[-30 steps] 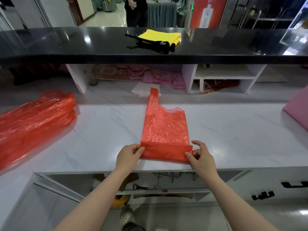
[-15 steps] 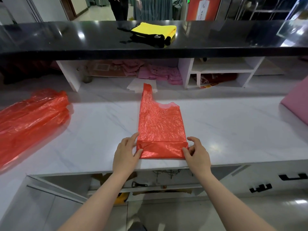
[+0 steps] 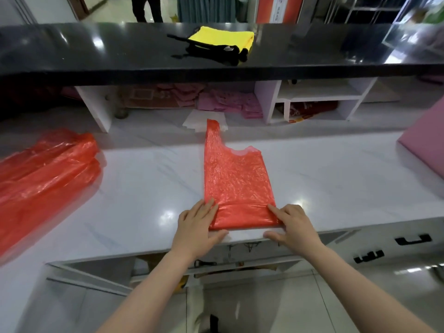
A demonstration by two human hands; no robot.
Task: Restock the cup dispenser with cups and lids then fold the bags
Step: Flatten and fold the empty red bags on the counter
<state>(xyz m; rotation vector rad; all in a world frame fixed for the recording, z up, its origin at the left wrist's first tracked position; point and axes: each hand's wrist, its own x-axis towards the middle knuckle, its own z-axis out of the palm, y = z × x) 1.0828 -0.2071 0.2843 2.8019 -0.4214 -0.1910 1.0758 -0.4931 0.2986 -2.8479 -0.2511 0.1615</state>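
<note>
Bare bench is seen between red bag and heaped red bags | open bench is seen right, bounded by pink slab | reach upward is capped by black shelf.

Counts, head view:
- hands: 2, left hand and right hand
- flat red bag under them: 1, with 1 handle strip showing
- red bag pile on the left: 1 heap, bags in it can't be counted
- white counter: 1
- black top: 1
- yellow cloth on it: 1
- black item beside the cloth: 1
- pink slab at right edge: 1
- pink bags under the shelf: several, uncountable
- white sheets: 1 small stack
- dark drawer handles: 2 visible
- person standing behind: 1, legs only
</note>
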